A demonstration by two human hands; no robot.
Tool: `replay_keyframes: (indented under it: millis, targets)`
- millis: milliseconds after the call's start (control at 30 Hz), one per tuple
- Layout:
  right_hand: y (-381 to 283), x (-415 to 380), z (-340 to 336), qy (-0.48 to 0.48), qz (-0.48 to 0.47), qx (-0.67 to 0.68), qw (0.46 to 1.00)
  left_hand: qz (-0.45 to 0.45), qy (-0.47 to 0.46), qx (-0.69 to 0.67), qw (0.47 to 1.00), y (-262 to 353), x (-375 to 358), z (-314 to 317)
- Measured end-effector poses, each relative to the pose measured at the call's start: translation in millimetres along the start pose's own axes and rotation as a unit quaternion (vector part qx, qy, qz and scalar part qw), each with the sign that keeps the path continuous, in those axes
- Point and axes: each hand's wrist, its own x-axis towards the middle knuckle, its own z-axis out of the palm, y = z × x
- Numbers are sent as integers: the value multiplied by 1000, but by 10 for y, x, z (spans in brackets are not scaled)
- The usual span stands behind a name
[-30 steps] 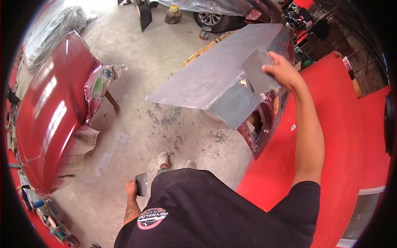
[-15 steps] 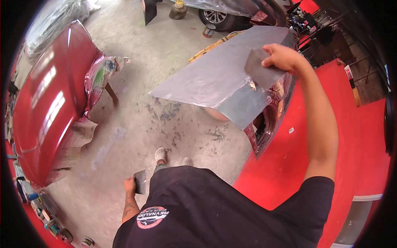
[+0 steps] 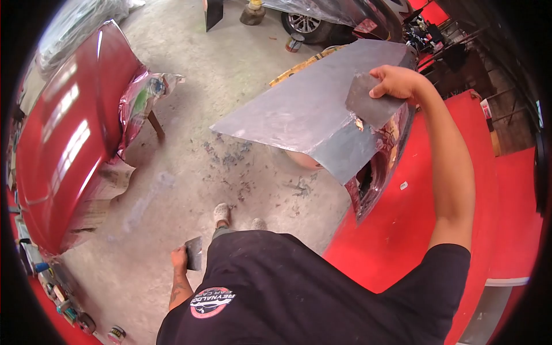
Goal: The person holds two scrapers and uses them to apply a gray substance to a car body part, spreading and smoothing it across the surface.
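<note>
Holding the flat grey sheet [image 3: 368,104] over the grey panel [image 3: 287,106], our right hand [image 3: 397,82] clamps its far right corner, thumb on the face we see. Our left hand [image 3: 179,259] is well apart from it, low beside our shirt [image 3: 276,276], closed on the edge of a dark flat piece [image 3: 194,254]. We cannot tell whether the sheet touches the panel or hangs just above it.

We judge the sheet light and thin, stiff enough to stay flat from one corner, yet likely to bend if pressed. A pinch near an edge, thumb against fingers, should suit it and leave most of its face free; the dark piece probably asks for the same hold. Neither looks fragile, though we cannot make out how slippery they are.

Beside the sheet, a small bright torn-looking patch [image 3: 360,123] sits by the panel's bend and could snag a corner. Past it, the dark opening [image 3: 365,177] and the red surface [image 3: 397,230] crowd our right side. To our left stands a glossy red panel [image 3: 75,126], with crumpled plastic [image 3: 133,106] along its edge. Dark flakes [image 3: 230,164] lie on the concrete floor [image 3: 172,201] ahead of our shoes [image 3: 222,213], so footing wants some care.
</note>
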Motion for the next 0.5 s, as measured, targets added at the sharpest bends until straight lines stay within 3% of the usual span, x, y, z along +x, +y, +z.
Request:
replay_keyframes:
  millis: [100,200,233,267,333,367,400,467,500]
  targets:
    - [17,13,-40,47,62,-43,996,18,3,25,1000,4,95,-16]
    - [78,-6,122,-12,-37,30,999,14,4,-14,1000,162,90,-3]
    - [-157,-160,164,-74,-37,93,992,2,3,-49,999,224,55,-5]
    - [-80,-132,158,-76,-35,95,992,1,2,-46,999,301,2,-31]
    - [-5,-106,93,82,-27,8,996,39,10,-11,999,472,-76,-58]
    - [15,-142,25,2,14,86,996,39,10,-10,999,456,-62,-57]
    - [52,-157,79,3,14,85,996,40,17,-14,999,427,-36,-53]
    - [155,-137,158,8,-96,96,991,40,24,-23,999,452,-56,-9]
    - [163,-158,154,-1,-93,120,988,40,11,-21,999,483,-111,-25]
